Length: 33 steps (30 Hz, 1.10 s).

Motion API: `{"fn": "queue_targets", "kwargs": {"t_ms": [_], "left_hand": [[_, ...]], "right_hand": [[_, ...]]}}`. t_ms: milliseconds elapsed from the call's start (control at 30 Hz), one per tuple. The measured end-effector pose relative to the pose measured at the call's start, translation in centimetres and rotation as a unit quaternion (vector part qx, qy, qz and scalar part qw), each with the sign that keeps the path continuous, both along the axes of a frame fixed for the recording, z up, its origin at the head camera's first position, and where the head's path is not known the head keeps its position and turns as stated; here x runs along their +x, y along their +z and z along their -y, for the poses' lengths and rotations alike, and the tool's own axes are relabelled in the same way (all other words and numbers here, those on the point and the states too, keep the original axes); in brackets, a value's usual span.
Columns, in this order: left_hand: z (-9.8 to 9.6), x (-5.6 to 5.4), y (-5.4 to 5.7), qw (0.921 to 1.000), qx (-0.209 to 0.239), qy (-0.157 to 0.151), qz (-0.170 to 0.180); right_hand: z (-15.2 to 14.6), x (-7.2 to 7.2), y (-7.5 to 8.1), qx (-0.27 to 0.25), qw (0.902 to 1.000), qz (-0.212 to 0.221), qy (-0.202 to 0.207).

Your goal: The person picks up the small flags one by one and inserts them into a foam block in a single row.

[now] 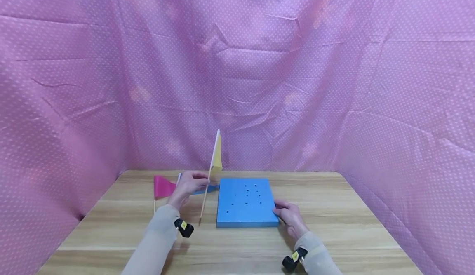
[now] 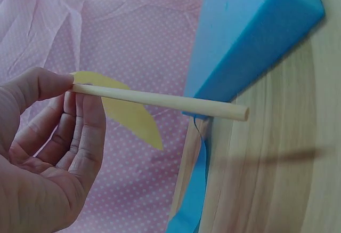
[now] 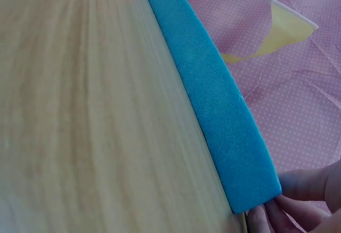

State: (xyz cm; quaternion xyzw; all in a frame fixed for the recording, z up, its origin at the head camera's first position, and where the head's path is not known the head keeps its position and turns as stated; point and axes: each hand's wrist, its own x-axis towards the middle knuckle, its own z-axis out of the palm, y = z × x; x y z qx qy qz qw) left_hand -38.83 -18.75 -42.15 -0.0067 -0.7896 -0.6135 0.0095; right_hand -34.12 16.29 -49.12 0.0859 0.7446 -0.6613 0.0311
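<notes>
We are pinching the stick [image 1: 205, 198] of the yellow flag [image 1: 217, 153] between the thumb and fingers of the left hand [image 1: 191, 186], while the right hand [image 1: 291, 219] is gripping the blue board [image 1: 237, 219] by its right edge, near the front corner. The flag is standing in the air just left of the board, whose small holes [image 1: 246, 203] are lying between our two hands; the left hand is the nearer to the flag. Its long axis is running almost upright, the top leaning slightly right. The stick is looking pale and round, the pennant [image 2: 130, 114] plain and softly drooping.
</notes>
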Motion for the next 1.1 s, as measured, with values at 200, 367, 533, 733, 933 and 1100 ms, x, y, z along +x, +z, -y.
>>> {"fn": "queue_targets", "kwargs": {"t_ms": [200,367,533,733,933,1100], "left_hand": [[-0.8,-0.2,0.5,0.9995,0.018,-0.011,-0.022],[-1.9,-0.5,0.8,0.9979,0.032,-0.021,-0.052],[-3.4,-0.7,1.1,0.9961,0.02,-0.017,-0.084],[-4.6,-1.1,1.7,0.9939,0.002,-0.021,-0.108],[-5.6,-1.4,1.8,0.9919,0.008,-0.037,-0.121],[-6.5,-1.5,1.5,0.9904,0.02,-0.04,-0.131]], "right_hand": [[0.1,-0.2,-0.2,-0.004,0.9999,-0.012,-0.003],[0.2,-0.3,-0.4,-0.012,0.9995,-0.028,-0.006],[0.1,-0.1,-0.5,-0.011,0.9995,-0.03,-0.003],[0.1,-0.2,-0.3,-0.007,0.9997,-0.024,-0.005],[0.1,-0.3,-0.6,-0.007,0.9993,-0.036,-0.009],[0.1,-0.3,-0.7,-0.005,0.9994,-0.033,-0.004]]}}
